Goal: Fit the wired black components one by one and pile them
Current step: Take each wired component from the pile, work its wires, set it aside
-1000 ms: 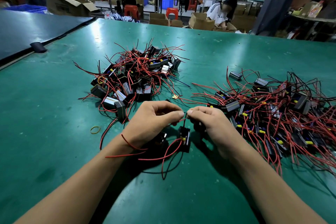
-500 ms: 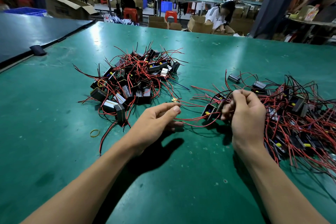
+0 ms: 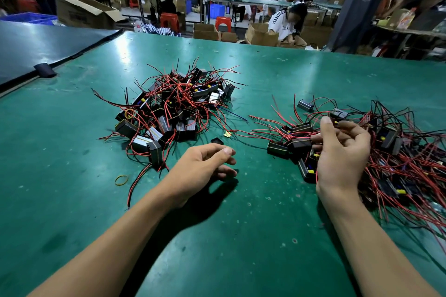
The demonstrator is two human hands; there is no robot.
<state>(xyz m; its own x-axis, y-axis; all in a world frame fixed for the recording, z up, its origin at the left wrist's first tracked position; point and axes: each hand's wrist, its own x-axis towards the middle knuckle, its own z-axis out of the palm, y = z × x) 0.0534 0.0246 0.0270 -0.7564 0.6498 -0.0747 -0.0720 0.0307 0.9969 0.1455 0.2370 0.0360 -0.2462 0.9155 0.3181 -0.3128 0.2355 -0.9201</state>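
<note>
No legible text in view. Box, far left: dark print on its side, too blurred to read. White shirt of a seated person in the background — dark script on the front, letters not resolvable. Casings of the components — markings too small to read.

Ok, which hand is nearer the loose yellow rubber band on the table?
Left. The left hand is just right of the yellow rubber band; the right hand is much farther right, at the right pile.

bright overhead light | glare on table | wide-angle edge distortion | background soft
</note>
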